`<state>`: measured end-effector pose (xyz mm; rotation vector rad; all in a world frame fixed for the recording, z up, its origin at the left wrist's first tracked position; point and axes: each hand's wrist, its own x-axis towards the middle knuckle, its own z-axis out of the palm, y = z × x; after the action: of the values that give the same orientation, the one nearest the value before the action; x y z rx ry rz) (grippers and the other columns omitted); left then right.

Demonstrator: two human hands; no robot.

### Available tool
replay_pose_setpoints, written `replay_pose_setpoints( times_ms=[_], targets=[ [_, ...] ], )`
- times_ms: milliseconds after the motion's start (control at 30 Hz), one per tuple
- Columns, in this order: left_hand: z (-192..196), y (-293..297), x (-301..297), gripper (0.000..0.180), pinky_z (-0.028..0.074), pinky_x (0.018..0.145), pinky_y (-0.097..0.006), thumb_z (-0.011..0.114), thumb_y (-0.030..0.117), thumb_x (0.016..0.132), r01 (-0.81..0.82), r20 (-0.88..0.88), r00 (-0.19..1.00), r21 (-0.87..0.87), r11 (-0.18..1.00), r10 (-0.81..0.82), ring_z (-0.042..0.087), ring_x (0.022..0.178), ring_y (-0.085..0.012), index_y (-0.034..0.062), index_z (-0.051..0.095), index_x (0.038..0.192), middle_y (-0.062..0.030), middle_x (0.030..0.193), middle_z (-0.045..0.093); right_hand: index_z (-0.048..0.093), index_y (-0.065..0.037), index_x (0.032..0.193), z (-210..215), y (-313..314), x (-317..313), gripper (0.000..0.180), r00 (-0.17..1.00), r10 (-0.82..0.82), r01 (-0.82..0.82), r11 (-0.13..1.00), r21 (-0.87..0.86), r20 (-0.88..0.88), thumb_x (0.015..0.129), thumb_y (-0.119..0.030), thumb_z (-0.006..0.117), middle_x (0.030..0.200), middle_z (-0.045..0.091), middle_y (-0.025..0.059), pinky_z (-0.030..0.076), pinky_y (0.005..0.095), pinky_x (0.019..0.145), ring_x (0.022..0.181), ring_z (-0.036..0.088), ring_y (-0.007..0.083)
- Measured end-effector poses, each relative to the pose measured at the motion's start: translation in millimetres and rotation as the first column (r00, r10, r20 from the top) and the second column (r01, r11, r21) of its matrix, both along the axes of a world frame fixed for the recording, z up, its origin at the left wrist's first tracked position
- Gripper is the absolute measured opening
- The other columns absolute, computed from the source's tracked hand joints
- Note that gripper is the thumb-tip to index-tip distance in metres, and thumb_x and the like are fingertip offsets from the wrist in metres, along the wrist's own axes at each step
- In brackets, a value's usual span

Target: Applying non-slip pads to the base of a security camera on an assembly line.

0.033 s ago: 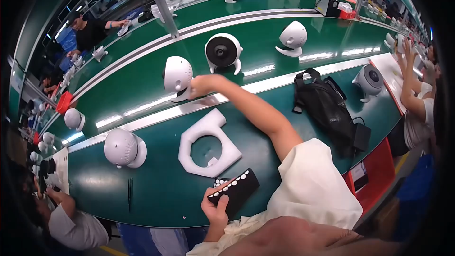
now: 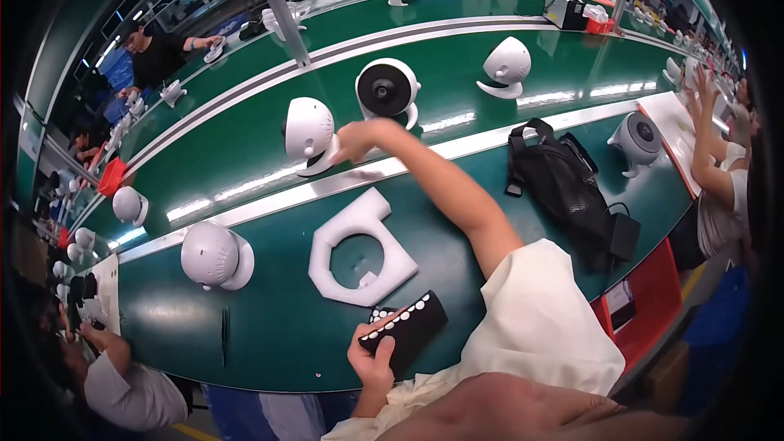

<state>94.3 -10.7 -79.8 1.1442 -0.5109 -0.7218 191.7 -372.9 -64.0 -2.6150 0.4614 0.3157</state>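
Observation:
My left hand (image 2: 374, 361) is closed around black sheets (image 2: 418, 328) edged with white round dots, held low over the near edge of the green table. My right hand (image 2: 359, 140) is stretched out over the far rail, fingers extended and slightly blurred, with nothing seen in it. Just left of its fingertips stands a white round-headed device (image 2: 309, 129) on a curved base; contact is hard to make out. Behind the hand is a similar device with a black round front (image 2: 382, 90). A white foam frame (image 2: 327, 265) with a round hole lies between my hands.
Another white device (image 2: 211, 253) stands at left on the table, near dark tweezers (image 2: 224, 335). A black bag (image 2: 555, 175), a black adapter (image 2: 624, 235) and a grey-white device (image 2: 637, 140) are at right. One more device (image 2: 506, 65) stands beyond the metal rail (image 2: 457, 147). Co-workers sit at both sides.
My right hand has shifted slightly right, away from the white device, and its fingers have straightened. The left hand keeps its hold on the black sheets.

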Motion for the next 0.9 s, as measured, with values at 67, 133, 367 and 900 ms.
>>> replay_pose_setpoints(
  times_ms=[67, 133, 367, 900],
  targets=[
    [0, 4, 1, 0.016, 0.039, 0.076, -0.025, 0.06, 0.01, 0.078, 0.036, 0.045, 0.998, -0.042, 0.998, -0.034, 0.05, 0.081, -0.0109, -0.0006, 0.048, 0.081, -0.0148, 0.096, 0.06, 0.064, -0.001, 0.073, 27, -25, -36, 0.041, 0.976, -0.214, 0.218, 0.948, 0.231, -0.043, 0.08, -0.039, 0.051, 0.067, 0.063, 0.0069, 0.049, 0.0305, 0.062, 0.06, 0.062, 0.0143],
    [-1, 7, 1, 0.016, 0.039, 0.076, -0.025, 0.06, 0.01, 0.078, 0.034, 0.05, 0.998, -0.034, 0.999, -0.032, 0.05, 0.08, -0.0104, -0.0007, 0.048, 0.082, -0.0144, 0.096, 0.06, 0.061, 0.004, 0.067, 45, -45, -85, 0.039, 0.832, -0.537, 0.485, 0.826, 0.289, 0.14, 0.079, -0.033, 0.056, 0.06, 0.061, 0.0109, 0.049, 0.0293, 0.048, 0.052, 0.061, 0.0184],
    [-1, 1, 2, 0.012, 0.039, 0.077, -0.025, 0.057, 0.007, 0.079, 0.109, 0.028, 0.994, 0.005, 0.994, -0.109, 0.05, 0.082, -0.0097, -0.0005, 0.049, 0.083, -0.0134, 0.096, 0.06, 0.054, -0.007, 0.112, -28, -149, -201, 0.037, 0.343, -0.929, 0.929, 0.314, -0.194, 0.141, 0.08, -0.02, 0.042, 0.121, 0.047, 0.0162, 0.037, 0.0449, 0.089, 0.113, 0.045, 0.0309],
    [-1, -8, -4, 0.014, 0.04, 0.082, -0.028, 0.055, 0.004, 0.08, 0.174, 0.036, 0.984, -0.007, 0.985, -0.174, 0.052, 0.089, -0.0124, -0.0029, 0.051, 0.091, -0.0141, 0.1, 0.059, 0.059, 0.003, 0.084, -22, -274, -301, 0.019, 0.7, -0.664, 0.67, 0.482, -0.565, 0.264, 0.076, -0.012, 0.051, 0.087, 0.061, 0.0184, 0.05, 0.0426, 0.059, 0.07, 0.062, 0.0319]
  ],
)
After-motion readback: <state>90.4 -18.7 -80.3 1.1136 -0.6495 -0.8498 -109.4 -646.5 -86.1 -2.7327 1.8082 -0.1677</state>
